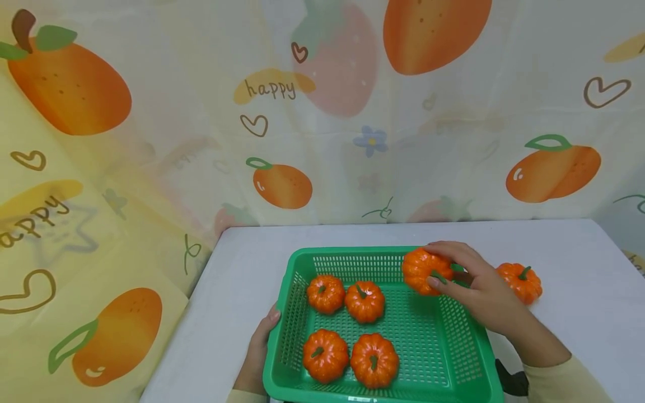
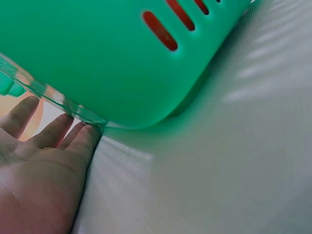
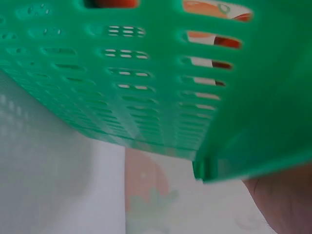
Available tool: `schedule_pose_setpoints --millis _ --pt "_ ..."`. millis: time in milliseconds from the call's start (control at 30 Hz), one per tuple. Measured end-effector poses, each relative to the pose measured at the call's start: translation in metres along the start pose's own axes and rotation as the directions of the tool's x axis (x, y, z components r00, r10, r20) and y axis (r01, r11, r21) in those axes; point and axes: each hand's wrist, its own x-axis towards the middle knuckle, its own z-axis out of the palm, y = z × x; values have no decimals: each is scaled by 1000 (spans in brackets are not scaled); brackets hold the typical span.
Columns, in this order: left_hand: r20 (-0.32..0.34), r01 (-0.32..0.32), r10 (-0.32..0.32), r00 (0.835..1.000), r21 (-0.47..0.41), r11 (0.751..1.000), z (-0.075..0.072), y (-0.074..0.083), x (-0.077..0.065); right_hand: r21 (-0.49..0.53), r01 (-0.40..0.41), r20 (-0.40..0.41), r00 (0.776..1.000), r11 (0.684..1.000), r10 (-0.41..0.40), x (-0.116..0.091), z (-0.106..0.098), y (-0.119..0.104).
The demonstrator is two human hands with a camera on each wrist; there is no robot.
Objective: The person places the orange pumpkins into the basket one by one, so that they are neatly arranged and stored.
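Observation:
My right hand (image 1: 484, 288) holds a small orange toy pumpkin (image 1: 419, 271) with a green stem between thumb and fingers, over the back right part of a green plastic basket (image 1: 423, 364). In the right wrist view the slotted basket wall (image 3: 161, 112) covers most of the picture, and the pumpkin in the hand cannot be made out. At the basket's left side, my left hand (image 1: 259, 350) touches the outer wall with fingers extended, as the left wrist view shows. Inside, two pumpkins lie towards the back left (image 1: 325, 294) and two nearer the front (image 1: 374, 361).
Another orange pumpkin (image 1: 521, 282) sits on the white table (image 1: 211, 313), right of the basket and behind the right hand. A cloth printed with fruit (image 1: 322, 168) hangs along the table's back edge and left side.

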Motion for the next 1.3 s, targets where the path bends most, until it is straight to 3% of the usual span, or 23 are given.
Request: schedule_pose_setpoints --millis 100,167,267,400,600,900,1167,1300 --pt "83 27 -28 996 12 1000 -35 -30 7 -6 -6 37 999 1000 6 4 5 2" --pt "115 10 -12 993 18 1000 -40 -35 10 -2 -7 58 998 1000 7 7 7 4" --pt "97 36 -34 995 -20 999 -38 -37 11 15 -14 83 996 1000 13 10 12 7" --pt "89 82 -74 993 -83 993 -29 -25 6 24 -21 101 995 999 19 16 18 8" --pt "76 150 -142 987 -118 982 -30 -19 0 -33 -14 127 992 999 18 24 23 8" --pt "48 76 -73 996 -71 995 -31 -26 5 -85 -31 153 987 996 44 30 28 8" --pt "36 96 -94 995 -63 993 -31 -27 4 -103 -31 151 987 994 47 28 29 8" --pt "63 55 -51 997 -55 997 -32 -28 7 -140 -20 170 984 990 44 28 30 8"
